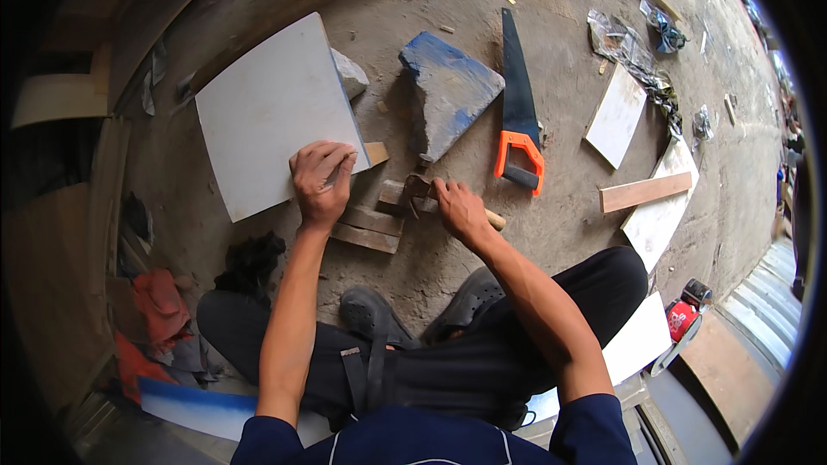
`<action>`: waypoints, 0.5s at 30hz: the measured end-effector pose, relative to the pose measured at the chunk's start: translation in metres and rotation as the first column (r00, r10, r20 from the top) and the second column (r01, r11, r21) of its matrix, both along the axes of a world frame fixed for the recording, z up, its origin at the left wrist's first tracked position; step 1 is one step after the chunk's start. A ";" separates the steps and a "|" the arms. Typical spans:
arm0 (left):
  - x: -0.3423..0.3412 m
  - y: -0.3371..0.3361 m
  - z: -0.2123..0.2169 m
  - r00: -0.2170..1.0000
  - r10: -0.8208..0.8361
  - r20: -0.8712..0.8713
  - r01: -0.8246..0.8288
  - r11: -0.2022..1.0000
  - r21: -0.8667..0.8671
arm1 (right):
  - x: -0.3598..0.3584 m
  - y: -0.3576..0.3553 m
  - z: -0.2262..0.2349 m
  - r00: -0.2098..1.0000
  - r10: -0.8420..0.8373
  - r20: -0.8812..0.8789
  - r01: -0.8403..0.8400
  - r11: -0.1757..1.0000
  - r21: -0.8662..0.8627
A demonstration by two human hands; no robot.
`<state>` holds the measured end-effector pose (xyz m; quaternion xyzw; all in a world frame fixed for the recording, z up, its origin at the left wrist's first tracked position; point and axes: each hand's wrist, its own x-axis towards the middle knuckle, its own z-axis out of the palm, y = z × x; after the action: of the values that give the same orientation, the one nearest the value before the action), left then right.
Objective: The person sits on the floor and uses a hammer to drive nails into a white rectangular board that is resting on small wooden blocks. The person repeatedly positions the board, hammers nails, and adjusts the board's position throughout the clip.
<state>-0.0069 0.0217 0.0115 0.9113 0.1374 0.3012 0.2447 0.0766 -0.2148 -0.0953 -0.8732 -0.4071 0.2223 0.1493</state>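
Note:
A large white board (pixel 267 112) lies at the left, propped at its right side near a small wood piece (pixel 376 153). My left hand (pixel 320 181) rests over the board's near right corner, thumb and fingertips pinched together; whatever they may hold is too small to make out. To its right, my right hand (pixel 461 208) is wrapped round a hammer (pixel 495 220), whose wooden handle end sticks out to the right. The hammer's dark head sits just left of my fingers, over short wooden blocks (pixel 369 228) on the ground.
Beyond my hands lie a blue-stained concrete chunk (pixel 448 90) and a handsaw (pixel 519 112) with an orange handle. White offcuts (pixel 617 116), a wood strip (pixel 646 193) and crumpled plastic (pixel 624 43) are at the right. A red tape measure (pixel 680 319) is near my right knee.

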 end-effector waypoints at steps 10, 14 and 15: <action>0.000 0.005 -0.002 0.998 0.021 0.051 -0.020 1.000 -0.013 | 0.011 0.007 0.053 0.976 -0.054 -0.211 0.042 0.997 -0.061; -0.001 0.004 0.000 0.997 0.042 0.065 -0.041 0.999 -0.028 | 0.018 0.017 0.102 0.936 -0.145 -0.322 0.179 0.981 0.078; -0.001 0.004 0.001 0.996 0.049 0.071 -0.047 0.998 -0.028 | 0.018 0.020 0.112 0.916 -0.169 -0.363 0.231 0.964 0.133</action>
<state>-0.0078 0.0255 0.0121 0.8930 0.1545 0.3376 0.2542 0.0947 -0.1947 0.0162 -0.8410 -0.3002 0.3206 0.3160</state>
